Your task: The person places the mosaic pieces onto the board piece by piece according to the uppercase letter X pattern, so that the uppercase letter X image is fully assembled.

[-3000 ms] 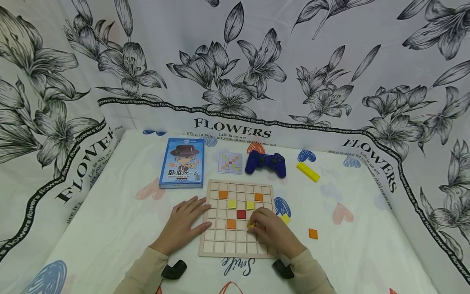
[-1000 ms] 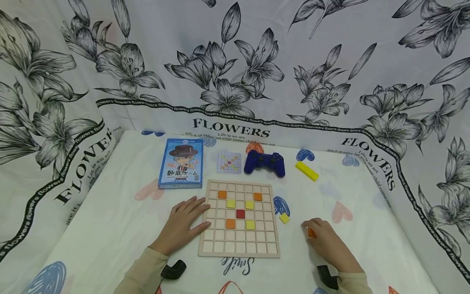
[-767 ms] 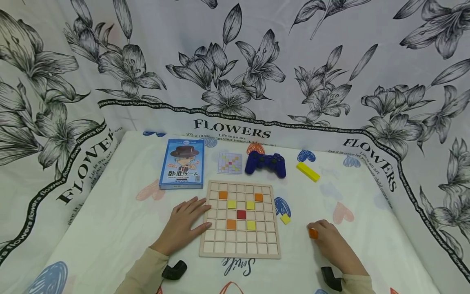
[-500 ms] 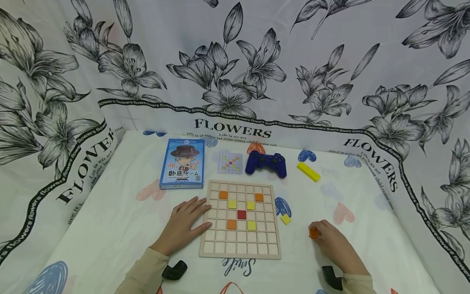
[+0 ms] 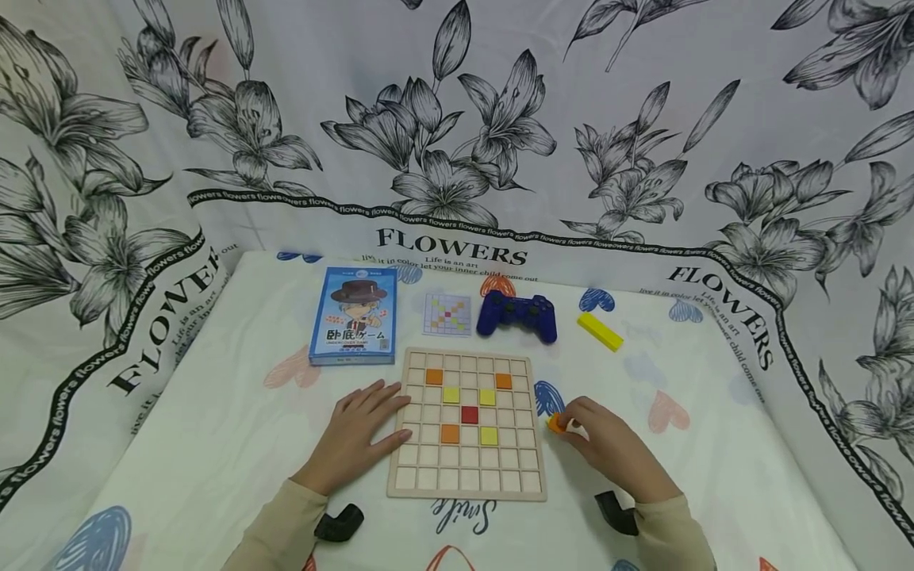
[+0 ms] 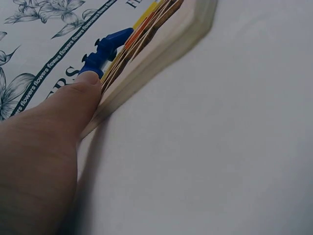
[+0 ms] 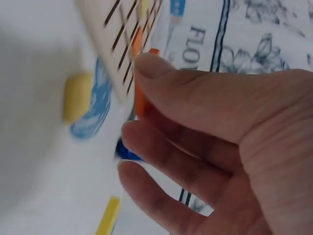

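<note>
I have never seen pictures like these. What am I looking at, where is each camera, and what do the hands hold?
A person works with two bare hands. The wide picture comes from a head camera; the two close ones come from cameras on each wrist. On a cloth-covered table lie a wooden grid board with coloured tiles, a blue card box, a pattern card, a blue game controller and a yellow bar. The left hand rests flat against the board. The right hand pinches an orange tile.

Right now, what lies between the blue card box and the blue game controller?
In the head view, a small pattern card lies flat on the cloth between the card box and the controller.
</note>
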`<state>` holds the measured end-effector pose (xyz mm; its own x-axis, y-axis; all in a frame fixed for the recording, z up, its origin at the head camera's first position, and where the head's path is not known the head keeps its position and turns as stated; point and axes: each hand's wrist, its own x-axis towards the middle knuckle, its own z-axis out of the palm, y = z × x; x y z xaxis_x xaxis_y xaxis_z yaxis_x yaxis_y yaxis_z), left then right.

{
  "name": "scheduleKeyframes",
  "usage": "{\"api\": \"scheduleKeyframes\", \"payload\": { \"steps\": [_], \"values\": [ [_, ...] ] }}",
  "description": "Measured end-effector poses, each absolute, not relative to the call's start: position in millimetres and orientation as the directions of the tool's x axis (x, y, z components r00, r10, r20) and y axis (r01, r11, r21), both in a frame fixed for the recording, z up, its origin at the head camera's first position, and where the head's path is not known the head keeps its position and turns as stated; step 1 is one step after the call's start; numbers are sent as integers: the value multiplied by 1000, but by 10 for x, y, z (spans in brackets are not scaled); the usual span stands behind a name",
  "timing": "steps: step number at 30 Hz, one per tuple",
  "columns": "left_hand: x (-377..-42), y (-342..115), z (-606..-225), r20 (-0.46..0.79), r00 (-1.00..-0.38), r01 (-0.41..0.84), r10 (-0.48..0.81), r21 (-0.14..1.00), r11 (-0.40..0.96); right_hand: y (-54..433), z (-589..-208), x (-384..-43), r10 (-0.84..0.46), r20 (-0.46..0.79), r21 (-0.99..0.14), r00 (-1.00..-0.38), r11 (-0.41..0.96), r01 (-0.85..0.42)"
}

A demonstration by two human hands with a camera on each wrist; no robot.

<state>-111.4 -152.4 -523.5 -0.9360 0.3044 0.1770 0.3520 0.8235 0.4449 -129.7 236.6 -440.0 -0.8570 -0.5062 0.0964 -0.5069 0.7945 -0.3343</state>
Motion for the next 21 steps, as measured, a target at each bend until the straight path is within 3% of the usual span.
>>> {"api": "scheduleKeyframes", "payload": {
  "steps": [7,14,21],
  "values": [
    [-1112,-1524,-5231,183,-934,356,306,445,822,1855,-4391,-1353,-656,148,-342,-741,669,-660],
    [-1105,-1527,-5219,181,-934,357,308,445,821,1440,-4461,-1327,-755,65,-441,-653,565,-697],
    [-1112,-1534,-5206,181,-931,364,315,446,818,1135,-4550,-1292,-813,31,-427,-582,515,-743]
  ]
}}
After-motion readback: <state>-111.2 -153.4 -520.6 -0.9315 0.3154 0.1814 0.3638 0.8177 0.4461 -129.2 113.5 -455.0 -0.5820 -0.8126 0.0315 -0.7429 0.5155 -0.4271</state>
